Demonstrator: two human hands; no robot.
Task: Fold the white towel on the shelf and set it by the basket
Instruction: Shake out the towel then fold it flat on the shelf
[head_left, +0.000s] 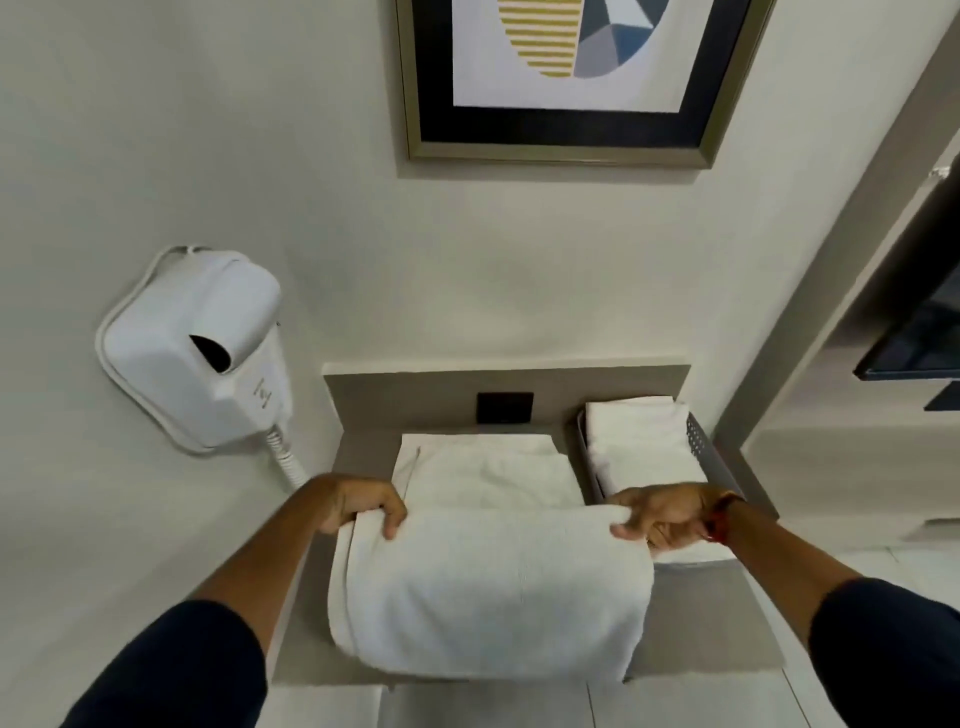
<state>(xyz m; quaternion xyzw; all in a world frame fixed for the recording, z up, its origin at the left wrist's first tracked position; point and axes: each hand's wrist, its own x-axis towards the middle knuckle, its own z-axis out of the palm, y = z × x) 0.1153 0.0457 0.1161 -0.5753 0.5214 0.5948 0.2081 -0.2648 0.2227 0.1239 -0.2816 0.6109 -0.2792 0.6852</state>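
Note:
A white towel lies on the grey shelf, its near half doubled over into a thick fold and its far part still flat toward the wall. My left hand grips the folded edge at its left end. My right hand grips the same edge at its right end, partly over the basket. The grey perforated basket stands at the shelf's right side and holds folded white towels. The towel's right edge touches the basket's side.
A white wall-mounted hair dryer with a coiled cord hangs left of the shelf. A black socket plate sits in the shelf's back panel. A framed picture hangs above. A dark mirror or door edge stands at the right.

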